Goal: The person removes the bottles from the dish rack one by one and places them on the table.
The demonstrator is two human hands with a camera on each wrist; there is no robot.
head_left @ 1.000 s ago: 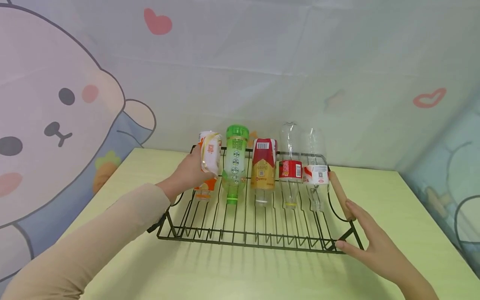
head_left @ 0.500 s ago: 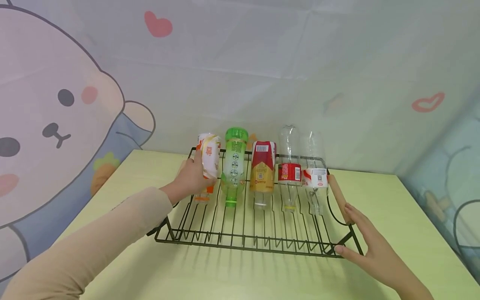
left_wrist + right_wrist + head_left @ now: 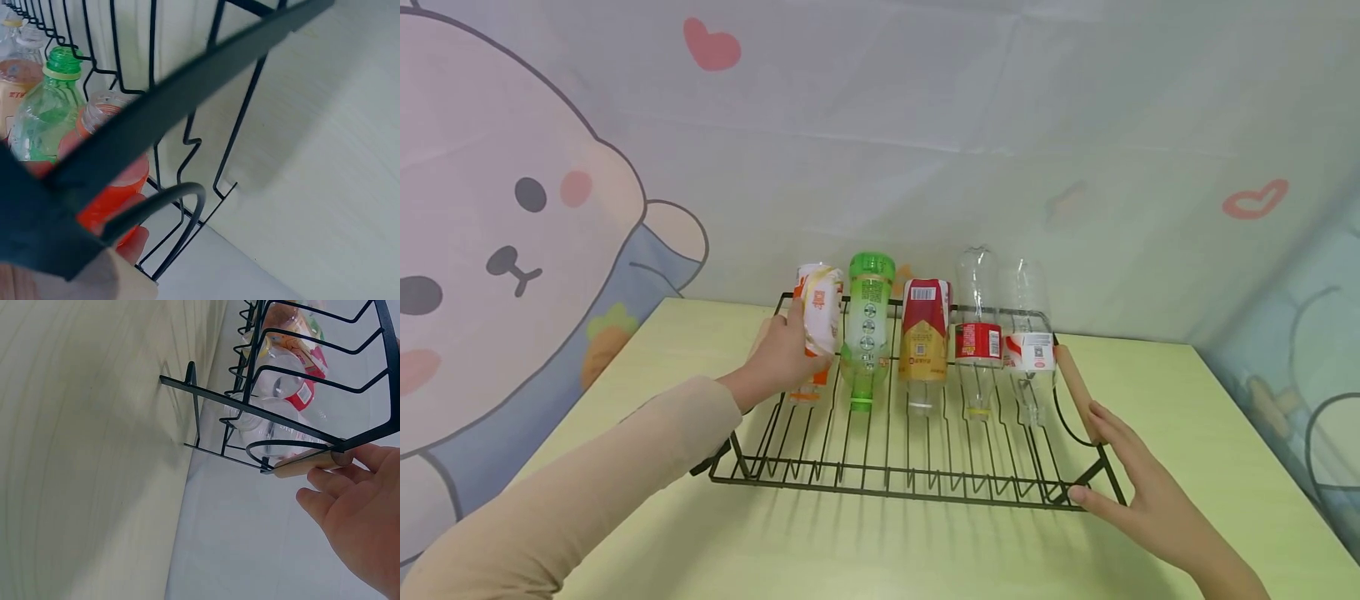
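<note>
Mouth-down bottles lean in a row on a black wire dish rack [image 3: 880, 493]. My left hand [image 3: 778, 354] grips the leftmost one, a bottle with a white and orange wrapper [image 3: 822, 308]; its clear neck and orange body [image 3: 119, 197] show in the left wrist view, where a dark strap hides part of them. Beside it leans a green bottle [image 3: 869, 325]. At the rack's right end my right hand [image 3: 1150, 492] has its fingers extended along the wooden handle [image 3: 1077, 392], fingertips at its lower end, thumb tip by the front corner.
Right of the green bottle are a red and yellow bottle [image 3: 925, 333], a clear bottle with a red label [image 3: 977, 340] and a clear bottle with a white label [image 3: 1030, 352]. The rack stands on a pale table [image 3: 880, 558] before a printed cloth [image 3: 925, 125].
The left thumb has shifted slightly down on the wrapped bottle. The rack, the other bottles and the right hand look the same, apart from small camera sway.
</note>
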